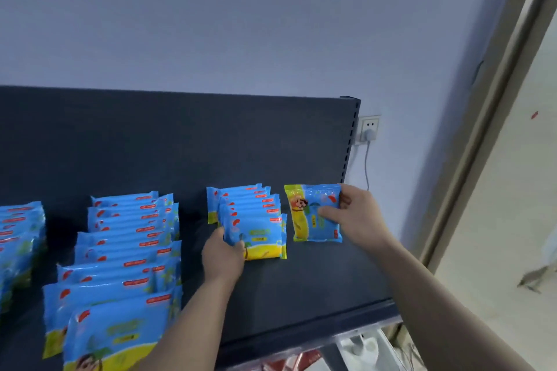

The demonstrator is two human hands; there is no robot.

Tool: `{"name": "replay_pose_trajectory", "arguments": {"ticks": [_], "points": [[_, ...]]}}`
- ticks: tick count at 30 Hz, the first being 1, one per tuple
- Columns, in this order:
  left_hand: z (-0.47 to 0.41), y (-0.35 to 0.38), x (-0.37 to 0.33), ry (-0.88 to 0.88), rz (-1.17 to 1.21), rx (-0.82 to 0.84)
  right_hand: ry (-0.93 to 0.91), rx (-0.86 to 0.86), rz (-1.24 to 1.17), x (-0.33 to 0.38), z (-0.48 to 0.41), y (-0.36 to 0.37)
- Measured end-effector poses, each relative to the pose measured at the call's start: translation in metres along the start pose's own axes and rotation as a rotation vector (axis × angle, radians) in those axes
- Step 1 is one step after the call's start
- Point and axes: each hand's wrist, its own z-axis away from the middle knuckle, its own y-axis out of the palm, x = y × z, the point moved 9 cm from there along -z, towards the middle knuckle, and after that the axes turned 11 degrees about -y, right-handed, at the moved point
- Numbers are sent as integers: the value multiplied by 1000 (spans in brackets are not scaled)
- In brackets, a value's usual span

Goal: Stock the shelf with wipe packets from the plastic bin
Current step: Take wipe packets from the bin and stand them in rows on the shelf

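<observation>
Both hands around wipe packets

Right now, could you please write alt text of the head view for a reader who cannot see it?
A person's right hand holds a lone wipe packet, turned sideways, at the right end of a dark shelf, while the left hand grips the front packet of the neighbouring row. More rows of blue-and-yellow packets stand to the left.

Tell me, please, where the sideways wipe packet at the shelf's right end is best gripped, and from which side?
Grip its right edge, coming from the right: the sideways packet stands upright, apart from the short row on its left, so that edge is free. The right hand pinches it there, thumb across the front.
</observation>
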Motion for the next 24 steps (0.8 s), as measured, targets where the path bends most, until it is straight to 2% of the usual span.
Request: {"name": "replay_pose_trajectory", "arguments": {"ticks": [3, 8, 17, 19, 24], "points": [[-5, -4, 1, 8, -46, -62, -83, 147, 75, -4, -21, 23], [-14, -5, -2, 21, -95, -87, -214, 257, 307, -1, -40, 54], [-6, -27, 17, -51, -169, -174, -426, 697, 588, -2, -30, 142], [2, -30, 19, -38, -162, -184, -467, 710, 600, -5, -28, 152], [20, -30, 24, -7, -139, -163, -572, 611, 692, -16, -24, 147]]}}
